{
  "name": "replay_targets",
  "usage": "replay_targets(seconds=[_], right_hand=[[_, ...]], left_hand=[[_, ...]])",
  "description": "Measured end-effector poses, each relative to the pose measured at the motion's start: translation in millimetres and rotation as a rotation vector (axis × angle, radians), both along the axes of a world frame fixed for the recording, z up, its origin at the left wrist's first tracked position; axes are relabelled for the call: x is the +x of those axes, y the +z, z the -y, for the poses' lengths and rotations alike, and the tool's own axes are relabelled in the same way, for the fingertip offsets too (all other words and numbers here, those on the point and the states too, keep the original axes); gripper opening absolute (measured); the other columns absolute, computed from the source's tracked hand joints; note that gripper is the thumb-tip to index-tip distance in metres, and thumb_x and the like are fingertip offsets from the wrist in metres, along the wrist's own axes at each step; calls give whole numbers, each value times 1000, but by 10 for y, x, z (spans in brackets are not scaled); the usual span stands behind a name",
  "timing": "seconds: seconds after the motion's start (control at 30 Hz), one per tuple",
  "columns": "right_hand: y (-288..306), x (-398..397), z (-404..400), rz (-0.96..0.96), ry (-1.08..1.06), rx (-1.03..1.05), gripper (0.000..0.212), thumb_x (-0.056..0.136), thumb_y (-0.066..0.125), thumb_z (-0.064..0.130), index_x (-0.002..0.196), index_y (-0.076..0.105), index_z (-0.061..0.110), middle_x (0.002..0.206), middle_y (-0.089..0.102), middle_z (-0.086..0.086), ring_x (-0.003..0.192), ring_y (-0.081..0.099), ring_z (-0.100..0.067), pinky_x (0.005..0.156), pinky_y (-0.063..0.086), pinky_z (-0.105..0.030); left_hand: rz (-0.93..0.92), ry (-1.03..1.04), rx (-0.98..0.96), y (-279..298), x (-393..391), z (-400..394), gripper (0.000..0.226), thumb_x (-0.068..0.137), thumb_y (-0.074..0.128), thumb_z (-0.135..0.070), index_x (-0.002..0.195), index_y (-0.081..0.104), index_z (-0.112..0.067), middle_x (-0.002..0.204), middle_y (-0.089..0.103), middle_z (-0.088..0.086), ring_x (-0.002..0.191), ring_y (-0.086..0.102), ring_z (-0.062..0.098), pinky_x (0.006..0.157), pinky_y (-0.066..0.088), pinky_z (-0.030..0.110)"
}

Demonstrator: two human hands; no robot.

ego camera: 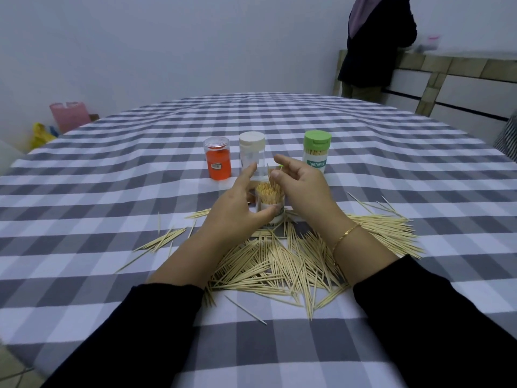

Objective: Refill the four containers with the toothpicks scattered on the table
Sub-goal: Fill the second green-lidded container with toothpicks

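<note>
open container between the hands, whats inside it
The open container is packed with upright toothpicks, tips showing at the mouth. The left hand grips its side; the right hand pinches a few above it. How far down they reach is hidden by label and fingers.

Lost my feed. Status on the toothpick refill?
Left hand grips open container, nearly full. Right hand pinches toothpicks above it. Big pile still on table. Nothing blocking.
</note>
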State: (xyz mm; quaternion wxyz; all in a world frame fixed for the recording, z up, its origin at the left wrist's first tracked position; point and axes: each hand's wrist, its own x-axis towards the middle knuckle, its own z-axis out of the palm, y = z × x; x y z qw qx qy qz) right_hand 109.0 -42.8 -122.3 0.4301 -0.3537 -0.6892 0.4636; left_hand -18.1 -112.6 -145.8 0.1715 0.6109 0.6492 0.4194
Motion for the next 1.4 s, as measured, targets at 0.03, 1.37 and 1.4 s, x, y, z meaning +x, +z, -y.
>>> replay_targets(seconds=[0.03, 1.37, 1.4], right_hand=[[-4, -1, 8, 16, 16, 37, 39, 96, 53, 18, 135, 51, 18, 121, 61, 4, 108, 58, -6, 96, 49, -28], [359, 665, -150, 1108, 41, -2, 31, 96, 47, 18, 120, 65, 11, 126, 61, -4, 113, 54, -22, 92, 41, -28], [390, 684, -131, 1146, 65, -9, 32, 95, 48, 18, 122, 63, 11, 128, 59, -4, 115, 53, -22, 93, 40, -27]], left_hand=[[-12, 3, -1, 3, 5, -1, 92, 81, 74, -37, 153, 16, -33, 117, 60, -15, 114, 57, 6, 97, 48, 30], [-138, -10, 11, 23, 13, -2, 52, 88, 68, -28, 137, 50, -34, 124, 50, -16, 110, 52, 6, 90, 40, 20], [-139, -10, 10, 24, 12, -5, 52, 88, 68, -28, 137, 50, -34, 122, 49, -17, 110, 52, 5, 89, 39, 19]])
